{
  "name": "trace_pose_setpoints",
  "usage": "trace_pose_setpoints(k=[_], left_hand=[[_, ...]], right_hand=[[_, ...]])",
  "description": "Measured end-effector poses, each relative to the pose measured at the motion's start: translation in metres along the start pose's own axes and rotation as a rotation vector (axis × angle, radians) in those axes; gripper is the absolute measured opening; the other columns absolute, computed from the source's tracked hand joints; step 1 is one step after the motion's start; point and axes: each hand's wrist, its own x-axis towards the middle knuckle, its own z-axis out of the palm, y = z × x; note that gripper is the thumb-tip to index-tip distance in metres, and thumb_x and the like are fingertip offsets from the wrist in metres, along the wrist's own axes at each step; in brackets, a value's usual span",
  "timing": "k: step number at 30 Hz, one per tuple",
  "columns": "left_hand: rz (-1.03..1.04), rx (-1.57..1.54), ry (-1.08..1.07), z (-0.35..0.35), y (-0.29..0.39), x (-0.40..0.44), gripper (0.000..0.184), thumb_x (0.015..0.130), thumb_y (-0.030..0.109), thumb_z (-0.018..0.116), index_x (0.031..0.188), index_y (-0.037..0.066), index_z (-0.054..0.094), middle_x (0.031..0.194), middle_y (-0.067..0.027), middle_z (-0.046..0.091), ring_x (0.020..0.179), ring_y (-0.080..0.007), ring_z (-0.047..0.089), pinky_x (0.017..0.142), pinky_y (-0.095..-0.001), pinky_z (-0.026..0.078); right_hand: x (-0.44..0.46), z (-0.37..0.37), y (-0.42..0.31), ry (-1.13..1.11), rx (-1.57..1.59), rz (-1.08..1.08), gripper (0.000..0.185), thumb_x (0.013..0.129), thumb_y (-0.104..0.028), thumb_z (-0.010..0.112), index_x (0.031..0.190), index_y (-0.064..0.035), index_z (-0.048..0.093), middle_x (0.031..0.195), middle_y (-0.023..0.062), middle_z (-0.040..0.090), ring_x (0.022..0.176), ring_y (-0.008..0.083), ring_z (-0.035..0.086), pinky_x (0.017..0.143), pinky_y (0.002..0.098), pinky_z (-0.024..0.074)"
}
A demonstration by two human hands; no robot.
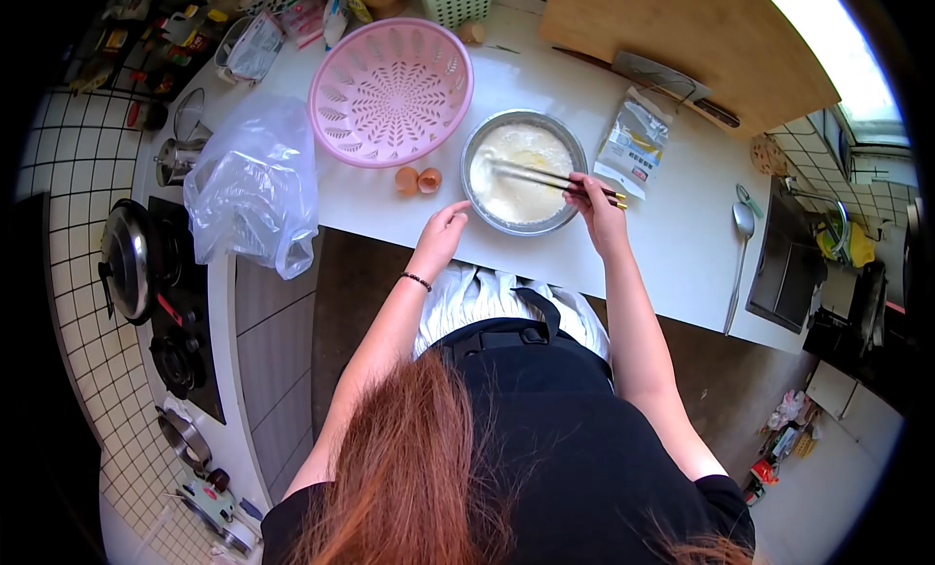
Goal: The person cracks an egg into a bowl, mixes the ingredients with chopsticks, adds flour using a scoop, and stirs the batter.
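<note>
A round metal bowl on the white counter holds a pale, floury mixture with a yellowish patch. My right hand grips a pair of dark chopsticks with gold-coloured ends, their tips blurred in the mixture. Fingers stretched out, my left hand is at the bowl's near left rim with nothing in it; whether it touches the rim I cannot tell. Two cracked eggshell halves lie left of the bowl. A pink perforated basket stands behind them.
Right of the bowl lies a printed packet. Behind it are a cleaver and a large wooden board. A long metal spoon rests near the sink. A clear plastic bag sits at left, near the stove.
</note>
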Motion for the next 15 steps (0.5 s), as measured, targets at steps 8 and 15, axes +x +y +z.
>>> trace_pose_setpoints(k=[8,15], left_hand=[[-0.014,-0.004,0.048,-0.001,-0.013,0.004,0.034,0.09,0.019,0.045,0.122,0.007,0.051,0.067,0.0067,0.043,0.05,-0.0023,0.033,0.043,-0.0187,0.028],[-0.053,0.031,0.036,0.001,-0.012,0.003,0.036,0.089,0.02,0.047,0.123,0.007,0.051,0.072,0.0053,0.047,0.056,-0.0028,0.037,0.048,-0.0188,0.033]], right_hand=[[0.0,0.004,0.002,-0.054,-0.033,0.028,0.029,0.092,-0.021,0.049,0.104,0.0028,0.06,0.092,0.0113,0.062,0.081,0.0172,0.062,0.075,0.026,0.0517],[0.0,0.001,0.002,-0.001,-0.014,0.015,0.028,0.092,-0.02,0.048,0.104,0.0029,0.06,0.09,0.0106,0.062,0.08,0.0168,0.062,0.076,0.0263,0.0515]])
